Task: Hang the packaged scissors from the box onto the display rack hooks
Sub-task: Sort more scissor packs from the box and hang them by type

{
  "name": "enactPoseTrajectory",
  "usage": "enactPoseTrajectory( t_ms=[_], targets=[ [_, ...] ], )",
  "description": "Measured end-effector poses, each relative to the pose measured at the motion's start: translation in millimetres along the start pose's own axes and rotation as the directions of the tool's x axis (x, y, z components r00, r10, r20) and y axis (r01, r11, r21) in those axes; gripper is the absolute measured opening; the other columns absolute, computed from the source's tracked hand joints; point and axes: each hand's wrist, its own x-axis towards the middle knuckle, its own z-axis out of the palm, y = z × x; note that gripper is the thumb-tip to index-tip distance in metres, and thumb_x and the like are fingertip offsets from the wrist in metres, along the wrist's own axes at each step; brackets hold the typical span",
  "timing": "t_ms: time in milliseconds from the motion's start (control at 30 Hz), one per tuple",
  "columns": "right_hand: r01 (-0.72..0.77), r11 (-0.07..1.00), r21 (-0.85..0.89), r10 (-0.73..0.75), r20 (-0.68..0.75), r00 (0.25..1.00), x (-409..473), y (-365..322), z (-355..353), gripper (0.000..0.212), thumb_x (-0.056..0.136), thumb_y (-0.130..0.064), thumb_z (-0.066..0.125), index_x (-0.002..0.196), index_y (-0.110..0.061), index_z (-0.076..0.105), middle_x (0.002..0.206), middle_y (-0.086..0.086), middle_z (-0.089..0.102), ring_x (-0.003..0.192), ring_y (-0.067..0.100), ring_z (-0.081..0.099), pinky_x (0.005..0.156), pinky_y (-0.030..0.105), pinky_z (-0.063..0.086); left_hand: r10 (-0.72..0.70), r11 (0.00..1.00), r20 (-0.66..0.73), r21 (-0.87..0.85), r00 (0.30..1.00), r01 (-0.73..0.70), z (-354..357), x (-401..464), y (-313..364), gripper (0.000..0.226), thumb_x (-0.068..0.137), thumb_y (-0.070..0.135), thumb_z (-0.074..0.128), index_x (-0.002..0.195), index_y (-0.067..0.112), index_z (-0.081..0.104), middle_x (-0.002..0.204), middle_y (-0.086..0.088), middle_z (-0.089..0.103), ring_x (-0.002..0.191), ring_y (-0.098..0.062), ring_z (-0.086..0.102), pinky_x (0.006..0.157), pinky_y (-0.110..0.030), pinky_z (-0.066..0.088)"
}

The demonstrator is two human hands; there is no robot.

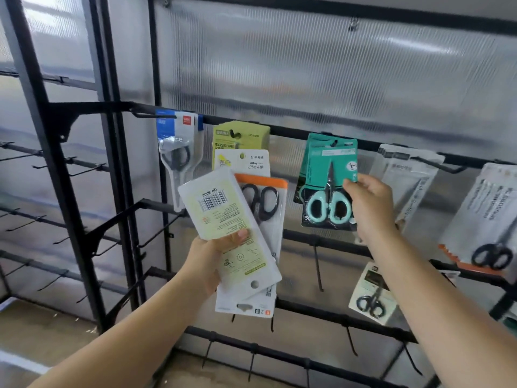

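The right hand (366, 203) pinches the right edge of a teal pack of scissors (328, 183) with mint handles, blades up, its top hanging on a rack hook (334, 143). The left hand (208, 260) fans two packs: uppermost a pale yellow-backed pack (223, 222), barcode up, tilted left above the thumb; behind it an orange-topped pack (264, 208) with black handles, turned upside down, its hang hole below the grip.

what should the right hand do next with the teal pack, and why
Probably let go and reach for a pack in the left hand. The teal scissors pack already seems to hang from its hook, with the right hand only pinching its edge, while the left hand holds two unhung packs.
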Motion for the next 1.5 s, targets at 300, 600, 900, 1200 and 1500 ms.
enactPoseTrajectory(
  t_ms=[300,600,900,1200,1500],
  targets=[
    [-0.09,0.987,-0.133,0.09,-0.005,0.996,29.2,15.8,15.0,0.011,0.092,-0.012,0.054,0.097,-0.01,0.064,0.09,0.003,0.068,0.071,0.013,0.061,0.059,0.022,0.049,-0.006,1.0,-0.05,0.017,0.999,0.007,16.3,7.3,-2.2,0.044,0.054,0.009,0.076,0.097,0.012,0.069,0.1,-0.011,0.073,0.09,-0.031,0.07,0.072,-0.044,0.057],
    [-0.11,0.99,-0.092,0.133,0.302,0.944,-33.6,23.5,14.6,0.032,0.082,-0.056,0.056,0.099,-0.03,0.061,0.098,-0.016,0.064,0.088,-0.005,0.059,0.079,0.02,0.044,-0.013,1.0,0.031,-0.027,0.999,0.014,30.1,11.2,-16.2,0.044,0.056,0.01,0.076,0.1,0.013,0.068,0.101,-0.009,0.073,0.089,-0.027,0.071,0.066,-0.04,0.059],
    [-0.405,0.909,0.096,0.362,0.296,0.884,-62.1,36.9,10.2,0.018,0.084,-0.012,0.067,0.067,-0.015,0.07,0.076,0.021,0.064,0.073,0.029,0.059,0.074,0.043,0.047,-0.03,0.999,-0.027,-0.016,0.999,0.03,20.2,13.8,-26.5,0.046,0.06,0.014,0.077,0.105,0.013,0.067,0.105,-0.009,0.072,0.095,-0.029,0.07,0.073,-0.046,0.057],
    [-0.405,0.624,0.669,0.509,0.045,0.859,-37.6,29.1,-18.2,0.017,0.093,-0.002,0.051,0.086,-0.016,0.058,0.089,0.0,0.068,0.082,0.012,0.065,0.068,0.028,0.052,0.012,1.0,-0.187,-0.022,0.982,-0.016,0.7,5.7,-26.9,0.031,0.073,0.008,0.073,0.101,0.02,0.066,0.091,0.002,0.075,0.078,-0.018,0.073,0.05,-0.03,0.056],
    [-0.599,0.227,0.768,0.614,0.365,0.7,-81.1,25.7,20.0,0.02,0.084,0.012,0.051,0.092,-0.005,0.057,0.085,0.01,0.067,0.081,0.021,0.065,0.087,0.039,0.053,0.016,0.996,-0.047,-0.09,0.999,-0.02,28.2,-10.3,-30.6,0.036,0.069,0.035,0.068,0.103,0.024,0.065,0.095,0.001,0.075,0.083,-0.019,0.072,0.055,-0.031,0.057]
  ],
)
